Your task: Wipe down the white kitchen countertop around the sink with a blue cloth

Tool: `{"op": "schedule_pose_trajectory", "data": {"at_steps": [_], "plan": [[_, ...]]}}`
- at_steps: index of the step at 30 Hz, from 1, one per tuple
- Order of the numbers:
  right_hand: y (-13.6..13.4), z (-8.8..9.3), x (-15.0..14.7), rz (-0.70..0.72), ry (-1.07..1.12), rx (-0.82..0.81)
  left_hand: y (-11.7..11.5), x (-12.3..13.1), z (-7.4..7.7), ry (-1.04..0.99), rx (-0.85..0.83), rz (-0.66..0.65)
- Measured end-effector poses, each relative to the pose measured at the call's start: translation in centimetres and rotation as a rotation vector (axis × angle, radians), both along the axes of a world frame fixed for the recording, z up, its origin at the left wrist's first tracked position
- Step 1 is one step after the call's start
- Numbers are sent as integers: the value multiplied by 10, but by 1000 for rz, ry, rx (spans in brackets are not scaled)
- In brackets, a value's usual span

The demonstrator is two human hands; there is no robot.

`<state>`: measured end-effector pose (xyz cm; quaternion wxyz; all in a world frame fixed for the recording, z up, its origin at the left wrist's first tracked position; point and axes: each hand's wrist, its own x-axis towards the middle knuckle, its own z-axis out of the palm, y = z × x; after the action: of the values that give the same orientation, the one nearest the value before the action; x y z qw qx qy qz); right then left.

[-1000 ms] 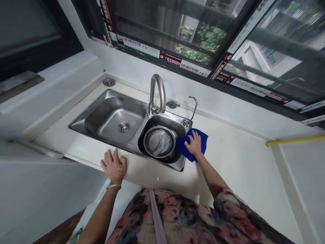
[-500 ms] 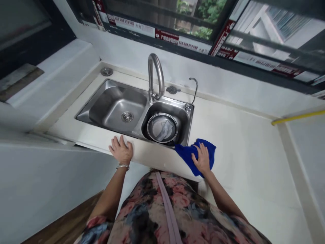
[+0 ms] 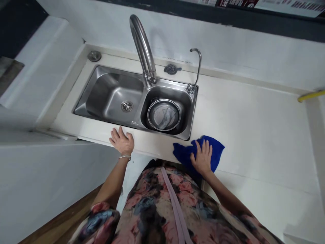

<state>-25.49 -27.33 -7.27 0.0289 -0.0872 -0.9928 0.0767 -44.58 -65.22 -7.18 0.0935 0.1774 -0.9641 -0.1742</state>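
Observation:
My left hand rests on the counter's front edge just below the sink, fingers spread and holding nothing; a silver bracelet circles that wrist. To the right of the sink, my right hand lies flat on a crumpled blue cloth, palm down with fingers stretched out. Part of the cloth is hidden beneath the palm. The cloth lies at the front of the white counter, close to the sink's near right corner.
A steel double sink has a metal basin with a strainer and a greyish cloth in its right bowl. Behind stand a large faucet and a thin tap. A dark scourer and a round drain cover lie at the back.
The view has tilted downward, so the window has mostly left the picture. My right hand and the blue cloth have shifted slightly against the sink's corner, uncovering it. My left hand stays put.

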Motion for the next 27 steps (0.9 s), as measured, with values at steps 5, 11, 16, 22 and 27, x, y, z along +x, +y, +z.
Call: {"op": "schedule_pose_trajectory", "data": {"at_steps": [5, 11, 16, 22, 27], "plan": [[-44, 7, -38, 159, -25, -22, -1, 1, -5, 15, 13, 1], [-106, 4, -75, 328, -17, -93, 0, 4, -8, 24, 30, 12], [-155, 2, -96, 414, 36, -143, 0, 8, -9, 52, 86, -5], [-188, -2, -106, 473, 45, -82, -14, 28, -14, 310, 503, -18], [-228, -7, -127, 582, 50, -53, -61, 91, -32, 326, 1092, 139]]}}
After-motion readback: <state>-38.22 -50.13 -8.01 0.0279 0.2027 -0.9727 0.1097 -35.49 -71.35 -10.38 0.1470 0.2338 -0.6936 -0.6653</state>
